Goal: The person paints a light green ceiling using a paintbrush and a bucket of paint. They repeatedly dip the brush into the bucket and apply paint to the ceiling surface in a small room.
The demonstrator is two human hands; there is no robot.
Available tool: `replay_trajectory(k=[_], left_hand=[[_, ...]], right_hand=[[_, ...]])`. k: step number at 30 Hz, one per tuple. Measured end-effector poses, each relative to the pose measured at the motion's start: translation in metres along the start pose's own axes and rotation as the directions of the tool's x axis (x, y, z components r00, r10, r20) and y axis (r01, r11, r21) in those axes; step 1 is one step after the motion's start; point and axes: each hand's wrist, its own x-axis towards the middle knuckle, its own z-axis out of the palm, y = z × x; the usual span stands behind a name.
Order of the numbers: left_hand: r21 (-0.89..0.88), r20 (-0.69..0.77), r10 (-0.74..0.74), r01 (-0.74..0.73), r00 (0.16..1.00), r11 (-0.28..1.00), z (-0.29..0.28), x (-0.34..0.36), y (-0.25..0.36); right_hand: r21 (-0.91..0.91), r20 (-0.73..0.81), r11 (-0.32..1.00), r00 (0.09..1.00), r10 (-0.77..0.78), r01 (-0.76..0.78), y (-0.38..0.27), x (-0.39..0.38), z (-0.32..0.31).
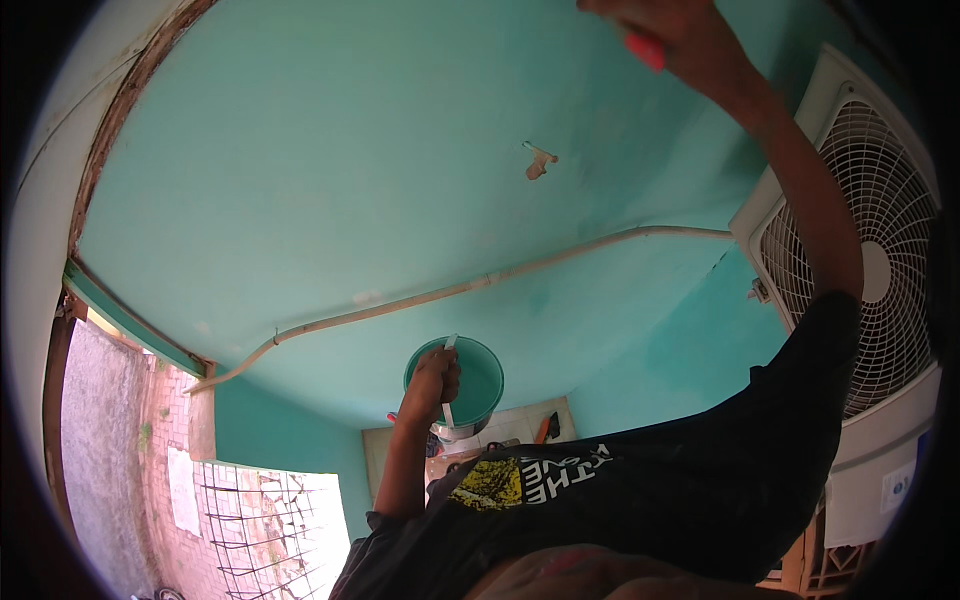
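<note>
Gripping the white bail of a teal paint bucket [462, 380] at centre, the left hand [435, 375] carries sloshing, fairly heavy weight. Far right, the right hand [672, 30] closes around a red handle [646, 48], light, rigid, best held mid-grip.

white outdoor fan unit [860, 270] right | pale pipe [480, 285] across turquoise wall [330, 170] | wire mesh [255, 520] lower left

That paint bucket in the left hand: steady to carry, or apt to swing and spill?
The bucket probably swings: the left hand grips only its thin white handle. Teal paint sits near the rim, so likely heavy for its size and apt to slop if tilted.
</note>
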Motion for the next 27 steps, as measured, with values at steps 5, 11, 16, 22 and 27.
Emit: replay_trajectory(k=[5,11,16,22,27], left_hand=[[0.004,-0.05,0.012,-0.012,0.999,1.0,-0.008,-0.008,0.008],[-0.001,0.058,0.01,-0.01,0.998,1.0,-0.004,0.006,0.015],[-0.035,0.003,0.07,-0.069,0.998,0.997,-0.008,0.001,0.013],[-0.038,-0.054,0.048,-0.05,0.997,0.998,-0.022,-0.009,0.015],[-0.002,0.039,-0.022,0.022,0.999,1.0,-0.007,0.015,0.018]], right_hand=[[0.671,0.084,0.741,0.988,-0.132,0.042,-0.035,-0.008,0.015],[0.325,-0.304,0.946,0.946,0.116,-0.012,0.029,0.052,-0.06],[-0.031,-0.091,0.946,0.942,-0.324,0.323,-0.023,0.012,0.005],[0.566,0.043,0.816,0.993,0.109,-0.114,-0.018,0.003,0.004],[-0.003,-0.348,0.996,0.934,0.078,-0.084,0.051,0.023,-0.069]])
